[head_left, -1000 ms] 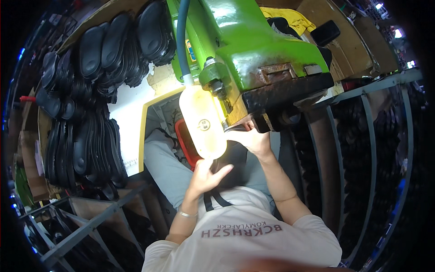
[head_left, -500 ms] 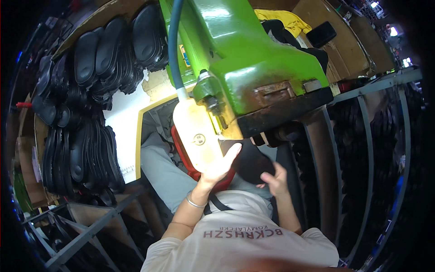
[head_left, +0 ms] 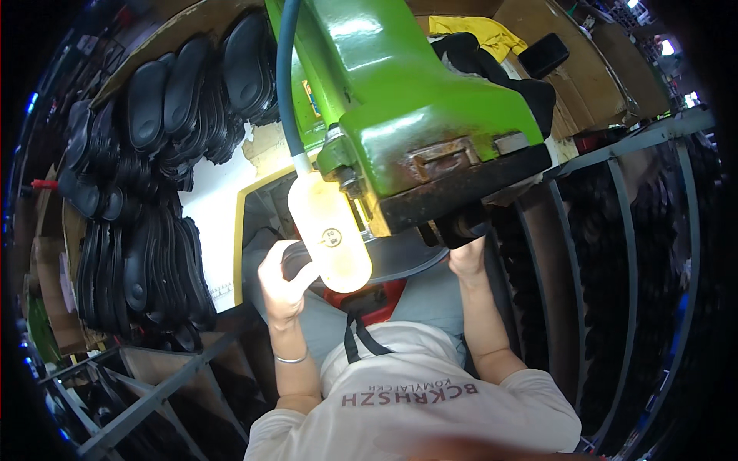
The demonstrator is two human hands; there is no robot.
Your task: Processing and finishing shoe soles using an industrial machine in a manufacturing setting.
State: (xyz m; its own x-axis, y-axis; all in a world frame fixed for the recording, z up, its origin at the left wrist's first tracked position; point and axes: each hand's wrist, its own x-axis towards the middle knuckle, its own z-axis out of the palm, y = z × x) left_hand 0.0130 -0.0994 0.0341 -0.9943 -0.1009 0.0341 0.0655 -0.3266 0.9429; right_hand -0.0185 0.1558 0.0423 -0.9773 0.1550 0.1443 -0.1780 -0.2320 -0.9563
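Under the head of a green machine (head_left: 438, 115), a black shoe sole (head_left: 415, 263) spans between my two hands, seen nearly edge-on. My left hand (head_left: 283, 283) grips its left end, thumb on the near side and fingers curled behind. At the other end my right hand (head_left: 467, 260) is closed on the sole, its fingertips partly hidden by the machine's dark lower parts. A lit oval lamp (head_left: 327, 230) on a blue-grey flexible neck hangs in front and covers part of the sole's left half.
Stacks of black soles (head_left: 165, 100) fill the left side beside a white yellow-edged tabletop (head_left: 209, 207). Metal racks (head_left: 626, 230) with dark pieces stand on the right. A cardboard box (head_left: 592, 84) holds a yellow cloth (head_left: 480, 34). Something red (head_left: 377, 300) sits between my legs.
My left hand has moved left from beside the lamp to the sole's left end. My right hand has moved up under the machine head. The sole has turned from face-on to nearly edge-on.
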